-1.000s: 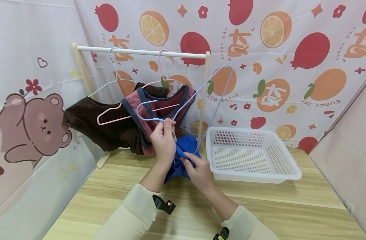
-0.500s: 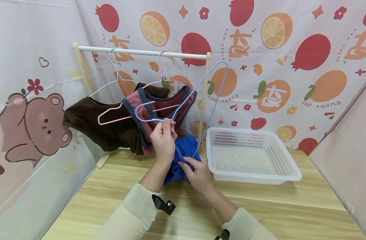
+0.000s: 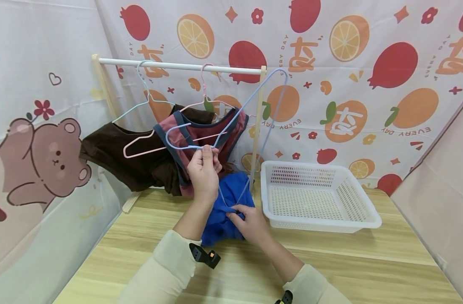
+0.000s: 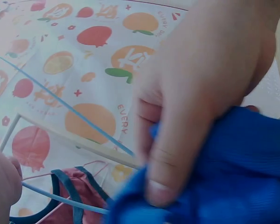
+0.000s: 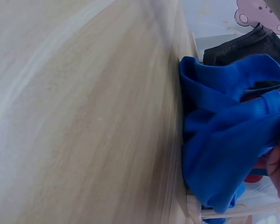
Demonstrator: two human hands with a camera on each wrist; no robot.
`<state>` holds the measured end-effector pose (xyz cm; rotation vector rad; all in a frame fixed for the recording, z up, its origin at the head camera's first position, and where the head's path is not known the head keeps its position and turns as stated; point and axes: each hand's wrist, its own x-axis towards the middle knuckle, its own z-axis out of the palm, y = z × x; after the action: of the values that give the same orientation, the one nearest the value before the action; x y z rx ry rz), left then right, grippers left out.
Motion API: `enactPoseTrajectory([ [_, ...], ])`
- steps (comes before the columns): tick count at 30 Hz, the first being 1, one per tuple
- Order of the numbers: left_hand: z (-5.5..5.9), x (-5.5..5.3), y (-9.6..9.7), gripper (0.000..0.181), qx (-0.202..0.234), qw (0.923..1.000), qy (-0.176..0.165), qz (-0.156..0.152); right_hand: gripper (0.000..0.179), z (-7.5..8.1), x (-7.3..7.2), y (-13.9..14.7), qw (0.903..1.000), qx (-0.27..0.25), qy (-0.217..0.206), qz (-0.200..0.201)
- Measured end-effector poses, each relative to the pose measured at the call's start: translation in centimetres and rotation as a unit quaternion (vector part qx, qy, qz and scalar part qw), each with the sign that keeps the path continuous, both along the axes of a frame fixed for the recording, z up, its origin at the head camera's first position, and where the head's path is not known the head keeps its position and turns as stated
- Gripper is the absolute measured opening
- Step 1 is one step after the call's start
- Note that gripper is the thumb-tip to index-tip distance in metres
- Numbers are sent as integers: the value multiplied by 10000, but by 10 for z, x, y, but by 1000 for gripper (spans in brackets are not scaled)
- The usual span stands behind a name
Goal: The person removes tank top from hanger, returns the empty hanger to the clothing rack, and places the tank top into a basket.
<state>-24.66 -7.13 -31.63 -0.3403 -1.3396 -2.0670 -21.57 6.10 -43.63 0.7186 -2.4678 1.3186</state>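
My left hand (image 3: pixel 204 171) grips a light blue wire hanger (image 3: pixel 180 147) at the neck, thumb on top, its hook to the left. The hanger is tipped on its side, one shoulder end up at right, the other pointing down into a blue garment (image 3: pixel 225 230). My right hand (image 3: pixel 252 223) pinches the garment's edge at that lower end. In the left wrist view, the right hand (image 4: pixel 191 102) holds the blue cloth (image 4: pixel 252 158) between thumb and fingers, and the hanger wire (image 4: pixel 65 198) runs into it. In the right wrist view, the garment (image 5: pixel 228 144) hangs in folds.
Behind the hands stands a rack with a white rail (image 3: pixel 178 66) and wooden posts. A brown top (image 3: pixel 121 147) hangs on a mint hanger (image 3: pixel 128 112), and a pink and navy top (image 3: pixel 170 126) on a pink hanger (image 3: pixel 144 155). A white basket (image 3: pixel 322 223) stands right on the wooden table (image 3: pixel 349 261).
The left hand and hanger have moved slightly up and left. The right hand has shifted slightly down with the garment's edge, and the hanger's lower end now shows between the hands.
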Motion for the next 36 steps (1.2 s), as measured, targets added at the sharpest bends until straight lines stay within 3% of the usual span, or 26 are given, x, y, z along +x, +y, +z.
enactPoseTrajectory([
  [5,3,1,-2,28,34,10000,43,81,15,-2,-2,1,9957,569,-697,228],
  [12,6,-1,-2,33,74,9997,156,193,28,-5,-8,4,9811,1169,-1465,472],
  [19,6,-4,-3,28,53,9991,-24,429,40,-14,-19,6,9682,1806,-1691,368],
  [27,6,-6,-9,28,36,9976,-226,660,38,-29,-25,6,9430,2645,-1979,392],
  [36,6,-8,-16,36,-193,9911,-491,1222,30,-30,-26,4,9385,2748,-2057,365],
])
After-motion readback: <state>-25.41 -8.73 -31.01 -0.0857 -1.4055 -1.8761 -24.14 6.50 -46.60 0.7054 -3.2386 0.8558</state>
